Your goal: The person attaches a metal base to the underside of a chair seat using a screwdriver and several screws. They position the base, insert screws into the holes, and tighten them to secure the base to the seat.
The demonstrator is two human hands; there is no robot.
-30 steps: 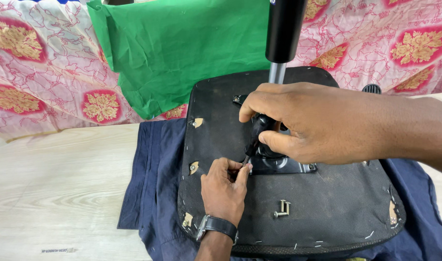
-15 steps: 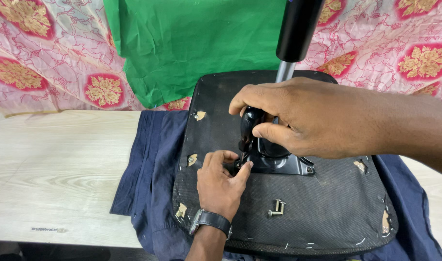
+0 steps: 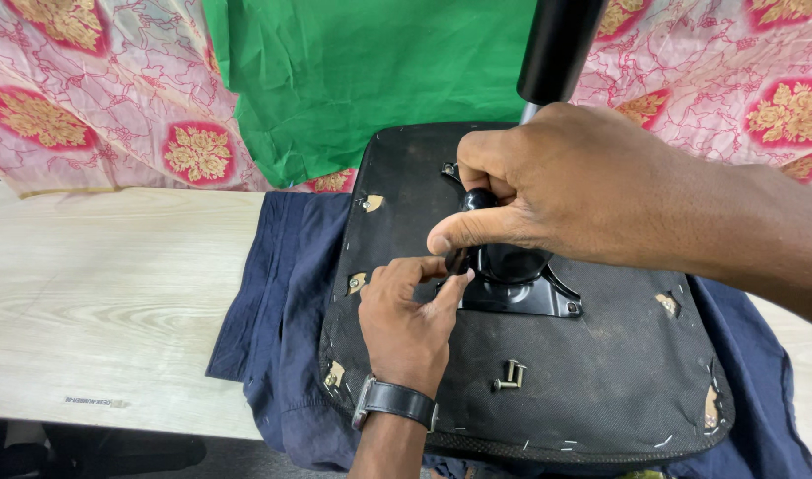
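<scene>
An upturned black chair seat (image 3: 592, 381) lies on a dark blue cloth (image 3: 282, 319). A black metal mounting plate (image 3: 521, 297) sits at its middle, with a black cylinder column (image 3: 559, 44) rising from it. My right hand (image 3: 548, 191) grips the black base of the column above the plate. My left hand (image 3: 408, 315), with a black wristwatch, pinches something small at the plate's left corner; what it holds is hidden by the fingers. Loose bolts (image 3: 510, 376) rest on the seat near the front.
The seat and cloth lie on a light wooden table (image 3: 104, 302) whose front edge runs along the lower left. A green cloth (image 3: 362, 80) and pink patterned fabric (image 3: 86, 98) hang behind the table.
My right hand has shifted its grip lower on the column base, thumb now pointing left. My left hand has edged toward the plate's left corner. The view has moved slightly closer.
</scene>
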